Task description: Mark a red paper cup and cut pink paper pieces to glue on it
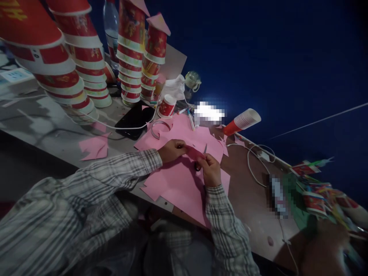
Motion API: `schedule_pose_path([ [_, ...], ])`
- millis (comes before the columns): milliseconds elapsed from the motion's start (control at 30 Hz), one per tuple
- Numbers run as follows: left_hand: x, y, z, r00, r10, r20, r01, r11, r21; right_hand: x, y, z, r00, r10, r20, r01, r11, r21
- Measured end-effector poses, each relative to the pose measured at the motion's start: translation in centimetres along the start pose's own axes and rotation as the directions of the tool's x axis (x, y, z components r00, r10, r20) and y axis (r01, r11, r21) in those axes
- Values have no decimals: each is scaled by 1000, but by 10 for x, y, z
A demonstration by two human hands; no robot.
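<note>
Between my two hands a small piece of pink paper [194, 153] is stretched, a little above larger pink sheets [175, 184] on the table. My left hand [172, 151] pinches its left end. At the other end, the fingers of my right hand [211, 170] are closed on it. A pair of scissors [197, 166] lies under the right hand, with a blade tip showing above the fingers and most of it hidden. A roll of tape [156, 130] rests on the pink sheets just beyond my left hand.
Tall stacks of red and white paper cups [130, 57] stand at the left and back. A black phone [133, 122], a white cable [255, 172], markers [191, 119] and a tilted cup stack [243, 120] lie around the sheets. Another person's arm [324, 245] is at the lower right.
</note>
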State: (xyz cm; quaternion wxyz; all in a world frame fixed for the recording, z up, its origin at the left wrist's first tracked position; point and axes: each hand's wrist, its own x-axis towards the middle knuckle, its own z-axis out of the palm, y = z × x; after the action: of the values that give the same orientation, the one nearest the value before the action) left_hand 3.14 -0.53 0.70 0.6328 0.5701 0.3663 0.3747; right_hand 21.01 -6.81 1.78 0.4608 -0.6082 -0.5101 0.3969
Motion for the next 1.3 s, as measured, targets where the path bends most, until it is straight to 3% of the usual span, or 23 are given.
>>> schedule_pose_path([
  [133,1,-1,-1,999,-35,19,35,999,16,-3,2,-3,984,-173,-35,168,980,-106],
  [267,2,-5,0,1000,-16,24,15,1000,24,-6,-1,-3,944,-329,-14,306,895,-326],
  [333,2,-6,1,1000,-2,26,1,999,45,-6,-1,-2,930,-368,-10,340,870,-358],
  [433,1,-6,1,991,132,-7,-130,981,147,-8,1,-1,912,-409,-33,376,865,-330],
  [567,-4,-2,-3,889,459,11,-430,825,367,-8,7,2,881,-473,-30,429,822,-375],
  [633,-6,0,-4,846,530,63,-508,763,400,-8,10,3,867,-498,-26,449,802,-394],
  [733,-7,-1,-4,823,558,107,-548,730,409,-8,14,5,854,-518,-48,462,798,-388],
  [1000,-11,-6,0,828,543,137,-534,692,486,-9,18,8,894,-437,-98,369,844,-390],
  [1100,-10,-4,-1,834,541,106,-514,692,507,-10,15,7,884,-454,-106,381,834,-398],
  [1167,-8,-3,-2,855,516,61,-476,730,490,-9,14,6,883,-453,-120,386,848,-362],
  [1300,-5,0,-4,913,406,28,-376,815,440,-5,16,2,934,-328,-143,300,936,-186],
])
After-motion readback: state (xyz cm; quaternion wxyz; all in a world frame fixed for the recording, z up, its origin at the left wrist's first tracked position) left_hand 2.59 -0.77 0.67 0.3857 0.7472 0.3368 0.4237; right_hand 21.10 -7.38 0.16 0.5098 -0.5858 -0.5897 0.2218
